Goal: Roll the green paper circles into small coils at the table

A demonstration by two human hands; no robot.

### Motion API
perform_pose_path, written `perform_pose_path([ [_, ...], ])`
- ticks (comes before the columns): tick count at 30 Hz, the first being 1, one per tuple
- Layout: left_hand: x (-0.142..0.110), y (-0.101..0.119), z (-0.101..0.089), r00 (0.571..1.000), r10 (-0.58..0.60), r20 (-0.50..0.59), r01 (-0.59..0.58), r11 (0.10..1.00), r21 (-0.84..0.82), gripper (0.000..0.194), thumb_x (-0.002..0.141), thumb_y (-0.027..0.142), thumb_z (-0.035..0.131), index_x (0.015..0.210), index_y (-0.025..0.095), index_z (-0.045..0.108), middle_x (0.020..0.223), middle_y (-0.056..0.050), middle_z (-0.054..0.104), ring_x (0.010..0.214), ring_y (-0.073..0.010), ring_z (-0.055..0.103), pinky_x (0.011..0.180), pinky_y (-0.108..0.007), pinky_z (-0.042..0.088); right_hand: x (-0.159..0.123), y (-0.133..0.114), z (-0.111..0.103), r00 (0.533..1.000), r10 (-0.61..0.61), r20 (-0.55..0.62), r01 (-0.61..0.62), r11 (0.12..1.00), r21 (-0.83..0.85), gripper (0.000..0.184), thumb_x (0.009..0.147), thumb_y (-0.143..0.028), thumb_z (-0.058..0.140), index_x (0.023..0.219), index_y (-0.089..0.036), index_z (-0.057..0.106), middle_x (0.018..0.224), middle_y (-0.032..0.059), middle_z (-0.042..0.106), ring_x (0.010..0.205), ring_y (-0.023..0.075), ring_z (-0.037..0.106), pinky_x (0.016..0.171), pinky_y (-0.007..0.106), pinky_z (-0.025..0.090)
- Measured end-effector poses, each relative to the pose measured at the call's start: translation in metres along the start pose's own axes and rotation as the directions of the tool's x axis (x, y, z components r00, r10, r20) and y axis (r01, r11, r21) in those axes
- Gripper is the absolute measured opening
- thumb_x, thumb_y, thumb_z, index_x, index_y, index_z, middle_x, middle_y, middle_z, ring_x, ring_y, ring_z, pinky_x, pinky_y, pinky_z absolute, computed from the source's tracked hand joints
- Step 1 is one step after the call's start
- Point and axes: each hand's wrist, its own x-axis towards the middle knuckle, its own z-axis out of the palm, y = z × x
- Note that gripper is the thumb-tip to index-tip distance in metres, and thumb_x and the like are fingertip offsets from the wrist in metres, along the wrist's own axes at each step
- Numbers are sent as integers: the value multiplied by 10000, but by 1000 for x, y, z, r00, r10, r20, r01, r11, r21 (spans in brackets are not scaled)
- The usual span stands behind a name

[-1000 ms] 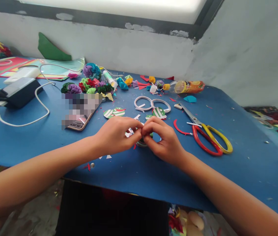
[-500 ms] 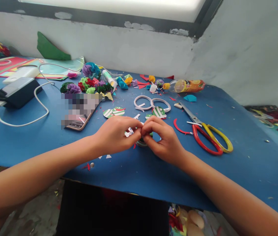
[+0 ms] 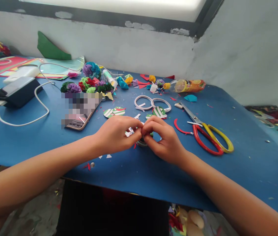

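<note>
My left hand (image 3: 120, 134) and my right hand (image 3: 162, 137) meet over the blue table, thumbs and forefingers pinched together fingertip to fingertip. What they pinch is hidden behind the fingers. Under the fingertips, part of a round object with a pale rim (image 3: 142, 143) shows, mostly covered. White paper scraps (image 3: 129, 132) lie beside the left fingers. Just beyond the hands are round green-and-white striped paper pieces (image 3: 159, 112) and two joined white rings (image 3: 143, 102). To the right lie a curved red paper strip (image 3: 180, 128) and scissors (image 3: 204, 131) with one red and one yellow handle.
A phone (image 3: 83, 113) lies left of my hands, with a black box (image 3: 17, 93) and white cable farther left. Ruffled paper flowers (image 3: 91, 73), a glue stick (image 3: 109, 78) and a plastic bottle (image 3: 189, 86) line the back. The table's front edge is close to me.
Almost nothing differs. Both hands stay pinched together in the same place, and the whole view has shifted very slightly.
</note>
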Motion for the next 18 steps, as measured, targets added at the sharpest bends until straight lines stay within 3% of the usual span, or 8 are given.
perform_pose_path([
  [18, -2, 0, 0, 998, 70, -3, -68, 987, 147, 186, 791, 232, 463, 796, 170, 638, 725, 12, 660, 648, -83, 593, 628, -180, 420, 0, -1, 1, 1000, 4, 0, -4, 1000, 9, 104, 735, -57, 500, 709, -158, 494, 735, -10, 471, 649, 40, 471, 610, 173, 414],
])
